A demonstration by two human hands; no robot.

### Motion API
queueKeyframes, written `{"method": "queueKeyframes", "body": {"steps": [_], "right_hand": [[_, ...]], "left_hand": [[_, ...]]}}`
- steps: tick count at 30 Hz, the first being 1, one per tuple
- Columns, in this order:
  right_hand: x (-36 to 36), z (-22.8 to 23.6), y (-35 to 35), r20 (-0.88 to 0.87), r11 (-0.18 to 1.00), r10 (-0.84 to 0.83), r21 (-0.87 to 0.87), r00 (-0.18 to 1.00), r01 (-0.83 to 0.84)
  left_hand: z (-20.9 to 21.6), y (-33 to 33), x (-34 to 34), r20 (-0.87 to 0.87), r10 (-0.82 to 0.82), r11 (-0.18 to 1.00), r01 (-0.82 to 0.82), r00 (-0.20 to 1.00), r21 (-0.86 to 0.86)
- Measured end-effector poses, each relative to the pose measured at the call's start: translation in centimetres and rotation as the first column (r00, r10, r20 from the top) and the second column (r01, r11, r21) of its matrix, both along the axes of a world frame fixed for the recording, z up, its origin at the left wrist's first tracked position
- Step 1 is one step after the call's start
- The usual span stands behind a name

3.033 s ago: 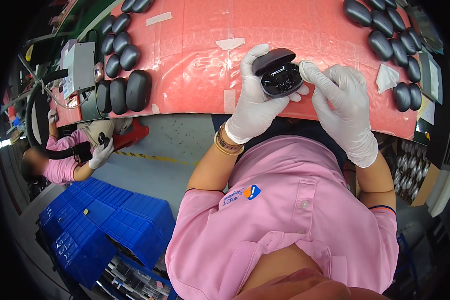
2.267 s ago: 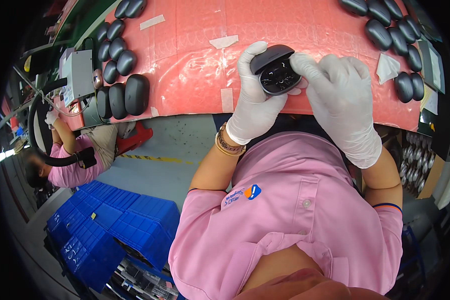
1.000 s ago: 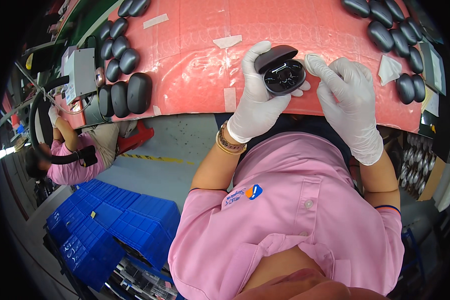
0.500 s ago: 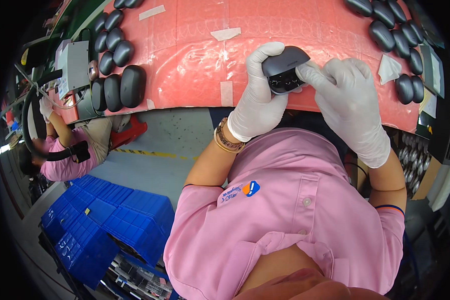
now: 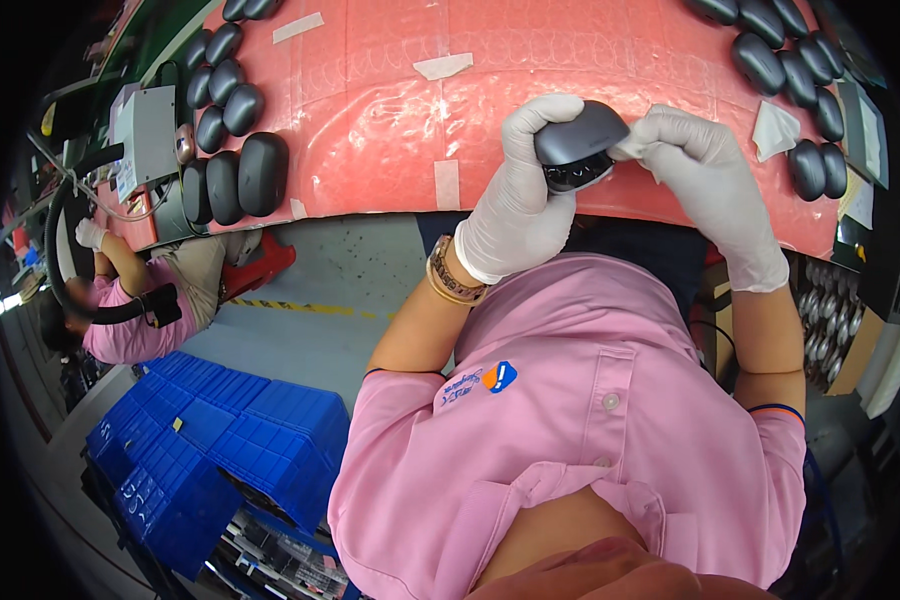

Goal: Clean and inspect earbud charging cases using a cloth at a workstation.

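My gloved left hand grips a dark grey, rounded earbud case above the near part of the table. The case's lid is raised, and a glossy black inside shows on the side toward me. My gloved right hand is at the right edge of the case, thumb and fingers pinched together. A small whitish bit shows at those fingertips, but whether it is cloth or glove I cannot tell. Farther right on the table lies a crumpled white cloth.
The table has a pink covering with tape pieces. Dark cases stand in groups at left and right. A grey box is at far left, near a seated person. Blue crates stand behind me on the left.
My right hand has shifted right and slightly up, from the case's front opening to its right edge. The case in my left hand has moved slightly right and turned a little.
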State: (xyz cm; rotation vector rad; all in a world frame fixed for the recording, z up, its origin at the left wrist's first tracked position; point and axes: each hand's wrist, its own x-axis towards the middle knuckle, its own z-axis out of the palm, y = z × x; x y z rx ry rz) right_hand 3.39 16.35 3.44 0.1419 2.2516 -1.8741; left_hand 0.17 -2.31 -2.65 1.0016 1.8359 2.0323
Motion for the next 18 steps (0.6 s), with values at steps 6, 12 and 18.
{"method": "queueKeyframes", "body": {"steps": [6, 12, 18], "right_hand": [[1.7, -0.8, -3.1, -0.453, 0.942, 0.120, 0.334, 0.884, 0.043], [2.4, -0.4, -5.1, -0.555, 0.531, 0.387, 0.787, 0.736, 0.314], [3.2, -1.3, -5.9, -0.553, 0.786, 0.236, 0.592, 0.799, 0.178]], "left_hand": [[0.7, -0.3, -0.4, 0.182, 0.003, 0.998, -0.014, 0.983, 0.062], [0.3, -0.6, -0.4, 0.197, 0.012, 0.991, -0.038, 0.980, 0.128], [0.4, -0.6, -0.2, 0.196, -0.003, 0.983, -0.032, 0.981, 0.179]]}}
